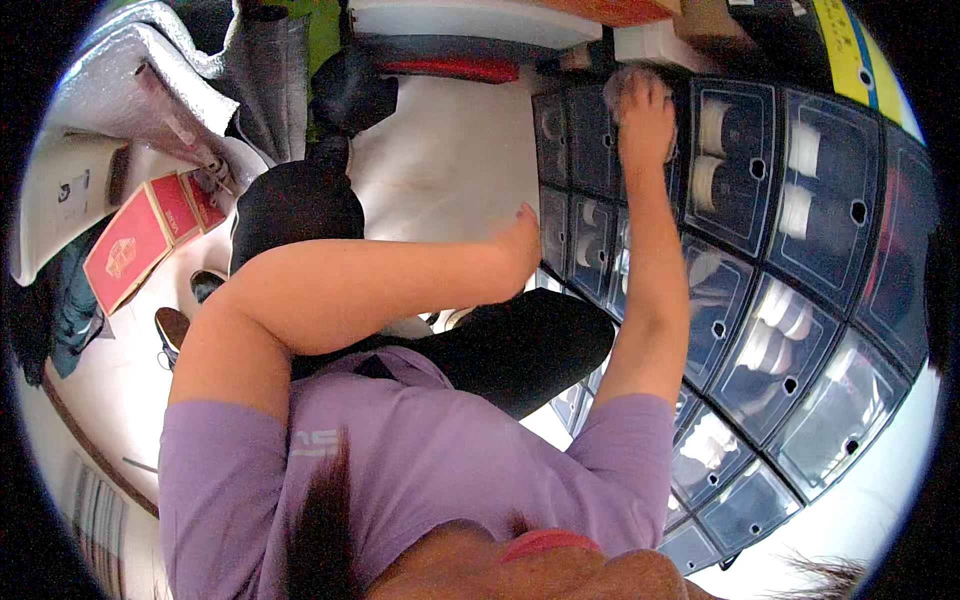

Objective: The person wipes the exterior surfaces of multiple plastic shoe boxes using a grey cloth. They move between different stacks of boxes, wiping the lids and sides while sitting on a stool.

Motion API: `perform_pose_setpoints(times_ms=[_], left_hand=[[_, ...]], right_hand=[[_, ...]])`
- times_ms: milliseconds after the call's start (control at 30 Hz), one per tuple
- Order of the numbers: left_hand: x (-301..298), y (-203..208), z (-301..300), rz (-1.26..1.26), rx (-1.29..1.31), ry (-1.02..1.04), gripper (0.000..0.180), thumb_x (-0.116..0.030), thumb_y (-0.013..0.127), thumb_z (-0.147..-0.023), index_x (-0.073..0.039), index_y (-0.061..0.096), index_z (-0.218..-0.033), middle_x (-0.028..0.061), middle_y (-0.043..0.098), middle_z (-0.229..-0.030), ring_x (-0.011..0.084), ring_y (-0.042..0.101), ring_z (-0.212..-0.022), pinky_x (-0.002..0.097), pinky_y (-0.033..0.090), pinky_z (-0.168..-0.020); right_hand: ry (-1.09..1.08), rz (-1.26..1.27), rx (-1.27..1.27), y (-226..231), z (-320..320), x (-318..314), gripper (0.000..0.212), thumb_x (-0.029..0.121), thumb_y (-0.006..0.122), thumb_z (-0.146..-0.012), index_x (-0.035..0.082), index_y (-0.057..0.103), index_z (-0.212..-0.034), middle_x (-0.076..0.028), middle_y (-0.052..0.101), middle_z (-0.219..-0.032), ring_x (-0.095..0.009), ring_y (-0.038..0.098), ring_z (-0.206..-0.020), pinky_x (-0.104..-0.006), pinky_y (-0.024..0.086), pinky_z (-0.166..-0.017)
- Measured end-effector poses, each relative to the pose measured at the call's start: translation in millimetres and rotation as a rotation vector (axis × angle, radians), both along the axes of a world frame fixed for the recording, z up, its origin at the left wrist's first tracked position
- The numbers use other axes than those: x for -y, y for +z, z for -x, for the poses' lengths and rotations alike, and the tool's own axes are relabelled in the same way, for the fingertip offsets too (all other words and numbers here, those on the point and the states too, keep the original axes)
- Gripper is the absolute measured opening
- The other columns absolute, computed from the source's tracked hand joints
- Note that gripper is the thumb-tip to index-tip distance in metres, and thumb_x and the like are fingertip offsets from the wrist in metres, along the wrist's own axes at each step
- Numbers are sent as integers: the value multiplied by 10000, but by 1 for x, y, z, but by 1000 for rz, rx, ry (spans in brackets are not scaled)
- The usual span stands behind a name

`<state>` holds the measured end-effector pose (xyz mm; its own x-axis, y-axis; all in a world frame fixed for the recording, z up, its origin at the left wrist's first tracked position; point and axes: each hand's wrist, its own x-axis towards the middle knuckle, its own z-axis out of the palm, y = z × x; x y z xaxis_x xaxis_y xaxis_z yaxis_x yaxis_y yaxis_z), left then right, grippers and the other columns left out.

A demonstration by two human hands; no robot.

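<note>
My right hand (647, 118) is stretched far forward to the upper edge of a stack of clear-fronted shoe boxes (733, 165). Its fingers curl over a greyish, crumpled cloth (614, 92), pressed against the front of a box near the top; the cloth is mostly hidden by the hand. My left hand (518, 252) hovers over my bent knee, close to the boxes but apart from them. Its thumb points up, while the other fingers are turned out of sight. Pale shoes (797, 210) show through several box fronts.
Dark-framed boxes fill the right side in rows. At the left, a red shoe box (135, 240) stands beside silvery wrapping (150, 75) and a pair of shoes (172, 328). White and red packages (470, 22) lie at the far end, beyond the pale floor (440, 150).
</note>
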<state>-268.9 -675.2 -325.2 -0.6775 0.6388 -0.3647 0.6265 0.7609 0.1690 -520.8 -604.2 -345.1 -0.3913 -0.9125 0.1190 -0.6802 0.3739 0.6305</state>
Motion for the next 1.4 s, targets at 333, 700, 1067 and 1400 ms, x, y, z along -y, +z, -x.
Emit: perform_pose_setpoints(times_ms=[333, 700, 1067, 1400], left_hand=[[-24, -23, 11, 116, 209, -102, 528, -403, 618, -756, -118, 611, -1201, 131, 584, -1210, 381, 510, -1123, 574, 314, -969], [-5, 2, 3, 19, 20, -66, 366, -273, 530, -810, -44, 678, -1054, 182, 641, -1095, 342, 587, -1058, 530, 371, -969], [-17, -16, -1, 194, 97, -144, 551, -416, 592, -760, -101, 605, -1211, 144, 571, -1220, 366, 512, -1123, 613, 322, -950], [-29, -33, 2, 53, 36, -63, 376, -210, 491, -841, 28, 636, -1094, 239, 614, -1115, 384, 582, -1043, 527, 350, -997]], right_hand=[[-25, -189, 315, -48, -50, -84, 275, 97, 588, -769, 23, 637, -1029, -104, 459, -1327, -322, 423, -1220, -441, 399, -944], [42, -114, 78, -76, 8, 6, 279, 165, 524, -793, 67, 656, -1019, -117, 551, -1173, -320, 466, -1142, -453, 378, -963], [62, -168, 334, -125, -28, -39, 225, 140, 561, -753, 27, 663, -919, -119, 565, -1073, -310, 493, -1087, -424, 401, -924], [7, -247, 210, -162, -12, -14, 253, 157, 540, -795, 52, 672, -984, -115, 558, -1133, -309, 454, -1150, -443, 374, -946]])
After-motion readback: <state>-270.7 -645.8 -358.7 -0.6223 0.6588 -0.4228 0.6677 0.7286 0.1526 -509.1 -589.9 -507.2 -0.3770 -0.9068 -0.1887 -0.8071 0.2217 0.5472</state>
